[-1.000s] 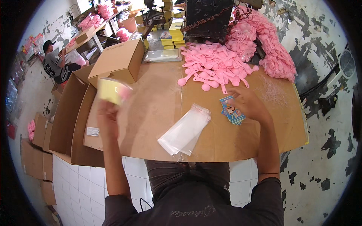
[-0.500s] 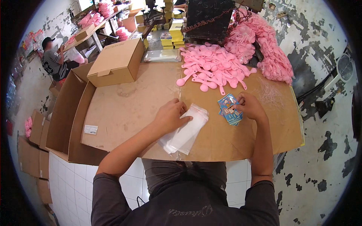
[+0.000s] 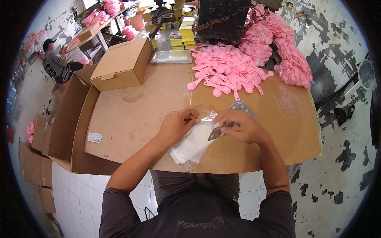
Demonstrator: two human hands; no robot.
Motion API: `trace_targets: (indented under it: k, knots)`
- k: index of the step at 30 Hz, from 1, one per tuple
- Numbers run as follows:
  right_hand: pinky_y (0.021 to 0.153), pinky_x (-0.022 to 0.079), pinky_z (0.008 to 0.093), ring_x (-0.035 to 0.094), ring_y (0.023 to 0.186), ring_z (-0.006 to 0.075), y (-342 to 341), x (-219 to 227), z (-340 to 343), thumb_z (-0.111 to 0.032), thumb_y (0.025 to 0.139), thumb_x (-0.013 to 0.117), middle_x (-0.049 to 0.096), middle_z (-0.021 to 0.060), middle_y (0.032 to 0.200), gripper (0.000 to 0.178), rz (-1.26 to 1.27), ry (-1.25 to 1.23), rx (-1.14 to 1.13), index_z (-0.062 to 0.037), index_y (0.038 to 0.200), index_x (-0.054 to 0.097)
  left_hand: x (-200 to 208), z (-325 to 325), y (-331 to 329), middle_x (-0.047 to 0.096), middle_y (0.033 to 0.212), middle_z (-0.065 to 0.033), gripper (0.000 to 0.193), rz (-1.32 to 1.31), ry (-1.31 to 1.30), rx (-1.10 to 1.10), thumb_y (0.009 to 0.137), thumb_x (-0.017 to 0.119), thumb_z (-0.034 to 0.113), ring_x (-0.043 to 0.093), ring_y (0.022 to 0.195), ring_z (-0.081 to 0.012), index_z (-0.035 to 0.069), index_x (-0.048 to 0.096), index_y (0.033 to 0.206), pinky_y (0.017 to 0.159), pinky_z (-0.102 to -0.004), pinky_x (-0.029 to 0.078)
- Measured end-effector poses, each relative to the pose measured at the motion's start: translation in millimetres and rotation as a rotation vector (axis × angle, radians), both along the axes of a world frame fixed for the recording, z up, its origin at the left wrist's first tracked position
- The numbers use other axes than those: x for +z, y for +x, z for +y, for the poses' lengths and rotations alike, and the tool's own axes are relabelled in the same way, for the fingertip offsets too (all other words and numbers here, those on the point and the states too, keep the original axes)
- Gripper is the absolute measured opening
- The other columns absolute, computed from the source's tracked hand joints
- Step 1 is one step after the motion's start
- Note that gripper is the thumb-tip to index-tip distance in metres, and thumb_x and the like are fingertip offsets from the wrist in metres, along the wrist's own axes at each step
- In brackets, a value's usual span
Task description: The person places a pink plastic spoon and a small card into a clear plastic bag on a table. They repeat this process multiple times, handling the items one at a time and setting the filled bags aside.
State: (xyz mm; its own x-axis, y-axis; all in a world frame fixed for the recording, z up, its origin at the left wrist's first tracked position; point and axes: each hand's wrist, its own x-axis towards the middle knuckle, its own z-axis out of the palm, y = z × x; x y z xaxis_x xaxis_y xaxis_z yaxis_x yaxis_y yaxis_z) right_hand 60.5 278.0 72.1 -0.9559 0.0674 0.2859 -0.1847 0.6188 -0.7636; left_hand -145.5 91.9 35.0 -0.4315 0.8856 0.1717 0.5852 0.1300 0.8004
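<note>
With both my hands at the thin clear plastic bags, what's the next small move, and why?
Probably ease the small blue printed card toward the upper end of the thin clear plastic bags: the right hand holds it beside them, and the left hand is already there, seemingly steadying the film. Whether a bag's mouth is open is hard to tell.

Pink spoons [image 3: 228,69] brighten the far side of a brown surface [image 3: 131,119]; translucent, whitish bags [image 3: 188,148] lie near, blue cards [image 3: 243,107] carry multicoloured print, far stacks [image 3: 187,35] show yellow, and dark grey blotches mottle the pale right wall [image 3: 317,139].
</note>
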Motion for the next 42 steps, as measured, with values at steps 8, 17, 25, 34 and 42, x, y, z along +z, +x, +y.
trace_targets:
  k: [8, 17, 25, 34, 42]
  knots:
    - [0.080, 0.055, 0.0377, 0.067, 0.093, 0.0241, -6.8, -13.5, 3.4, -0.012, 0.095, 0.068, 0.071, 0.0111, 0.102, 0.017, -0.075, 0.198, 0.002, -0.0018, 0.109, 0.069, 6.8, -8.7, -22.9, 0.079, 0.098, -0.0107, 0.019, -0.489, 0.161, -0.052, 0.098, 0.071, 0.011, 0.075, 0.088, -0.0164, -0.003, 0.070, 0.110, 0.074, -0.0310, 0.059]
    - [0.079, 0.054, 0.0273, 0.067, 0.088, 0.0098, -8.8, -3.7, 5.1, -0.008, 0.097, 0.071, 0.073, 0.0077, 0.099, 0.025, 0.042, -0.351, -0.326, 0.0028, 0.119, 0.065, 25.7, -7.6, -5.7, 0.078, 0.101, -0.0124, 0.023, -0.717, -0.098, -0.276, 0.102, 0.068, 0.013, 0.075, 0.089, -0.0148, -0.003, 0.068, 0.117, 0.074, -0.0278, 0.060]
    - [0.081, 0.055, 0.0281, 0.068, 0.091, 0.0116, -7.9, -3.5, -0.5, -0.010, 0.095, 0.074, 0.074, 0.0084, 0.103, 0.025, 0.149, -0.284, -0.373, 0.0023, 0.116, 0.070, 3.0, -0.8, -0.5, 0.079, 0.104, -0.0100, 0.026, -0.694, 0.004, -0.367, 0.103, 0.066, 0.010, 0.074, 0.092, -0.0143, -0.004, 0.066, 0.125, 0.078, -0.0257, 0.057]
    - [0.079, 0.054, 0.0324, 0.069, 0.089, 0.0192, -9.1, 14.3, -2.1, -0.007, 0.091, 0.075, 0.074, 0.0108, 0.102, 0.020, 0.151, 0.014, -0.244, -0.0017, 0.110, 0.076, 7.3, -3.3, 3.0, 0.078, 0.100, -0.0086, 0.032, -0.595, -0.055, -0.354, 0.101, 0.069, 0.009, 0.072, 0.091, -0.0106, -0.003, 0.064, 0.130, 0.082, -0.0255, 0.055]
    - [0.074, 0.049, 0.0343, 0.062, 0.084, 0.0190, -15.5, 14.6, -9.2, -0.006, 0.089, 0.074, 0.067, 0.0074, 0.091, 0.020, -0.018, 0.031, -0.077, -0.0043, 0.109, 0.078, 5.9, -4.2, 9.5, 0.078, 0.095, -0.0076, 0.051, -0.351, 0.005, -0.372, 0.100, 0.069, 0.007, 0.071, 0.086, -0.0097, 0.004, 0.051, 0.147, 0.085, -0.0280, 0.054]
